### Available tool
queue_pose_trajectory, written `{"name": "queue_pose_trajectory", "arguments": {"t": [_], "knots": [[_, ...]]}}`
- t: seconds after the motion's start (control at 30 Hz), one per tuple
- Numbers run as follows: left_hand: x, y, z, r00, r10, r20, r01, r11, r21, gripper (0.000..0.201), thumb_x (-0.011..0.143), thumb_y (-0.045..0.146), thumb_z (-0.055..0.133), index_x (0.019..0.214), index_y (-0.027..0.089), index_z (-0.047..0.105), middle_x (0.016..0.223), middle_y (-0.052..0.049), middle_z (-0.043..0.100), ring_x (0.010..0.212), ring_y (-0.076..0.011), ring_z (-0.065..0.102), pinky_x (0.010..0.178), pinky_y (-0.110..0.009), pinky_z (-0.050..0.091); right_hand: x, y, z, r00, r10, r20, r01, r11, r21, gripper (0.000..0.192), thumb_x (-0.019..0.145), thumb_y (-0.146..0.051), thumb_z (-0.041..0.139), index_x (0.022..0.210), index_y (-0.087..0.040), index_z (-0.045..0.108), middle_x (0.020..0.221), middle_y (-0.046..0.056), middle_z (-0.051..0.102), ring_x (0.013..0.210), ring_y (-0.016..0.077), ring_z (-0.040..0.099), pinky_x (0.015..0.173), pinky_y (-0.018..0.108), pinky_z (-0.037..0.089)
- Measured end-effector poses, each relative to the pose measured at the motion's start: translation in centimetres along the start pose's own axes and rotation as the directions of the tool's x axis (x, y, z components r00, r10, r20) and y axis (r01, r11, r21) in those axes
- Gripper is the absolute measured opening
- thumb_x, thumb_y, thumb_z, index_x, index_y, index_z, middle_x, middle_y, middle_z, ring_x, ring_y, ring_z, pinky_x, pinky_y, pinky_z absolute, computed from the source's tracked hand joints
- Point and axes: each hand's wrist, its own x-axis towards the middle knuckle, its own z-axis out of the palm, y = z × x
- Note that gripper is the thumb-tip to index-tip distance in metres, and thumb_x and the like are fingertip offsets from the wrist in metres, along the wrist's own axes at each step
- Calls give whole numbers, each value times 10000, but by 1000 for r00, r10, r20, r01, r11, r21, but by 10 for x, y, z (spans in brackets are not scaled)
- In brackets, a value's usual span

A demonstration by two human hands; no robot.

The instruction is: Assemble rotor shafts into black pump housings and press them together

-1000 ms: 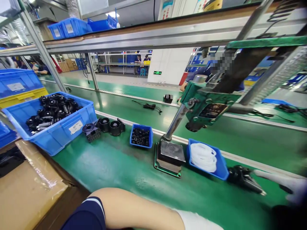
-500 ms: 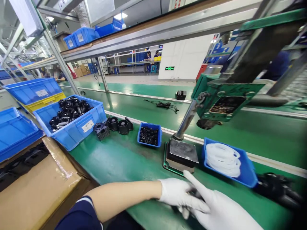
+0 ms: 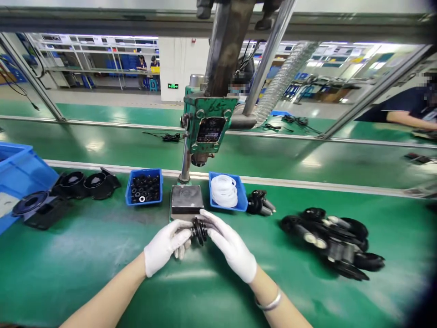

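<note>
black ribbed part (image 3: 198, 231): i hold it over the middle of the green worktop (image 3: 102, 255), just in front of the press base plate (image 3: 186, 199). left hand (image 3: 166, 246) and right hand (image 3: 229, 245), both white-gloved, fingers closed on its two ends. bin of white rings (image 3: 226, 191) beyond right hand; bin of black rings (image 3: 144, 186) beyond left.

White gloves on both hands (image 3: 200, 243); silver bangle (image 3: 269, 303) on right wrist.
</note>
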Motion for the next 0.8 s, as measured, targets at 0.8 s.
{"name": "queue_pose_trajectory", "arguments": {"t": [0.8], "knots": [[-3,0,2,998,2,-68,1,999,36,472,900,536,529,1153,138,538,709,27,556,457,-73,473,457,-211,367,-1,9,3,980,194,36,-194,981,6,566,976,-586,401,1358,-189,529,1234,103,650,882,241,692,873,393,558]]}}
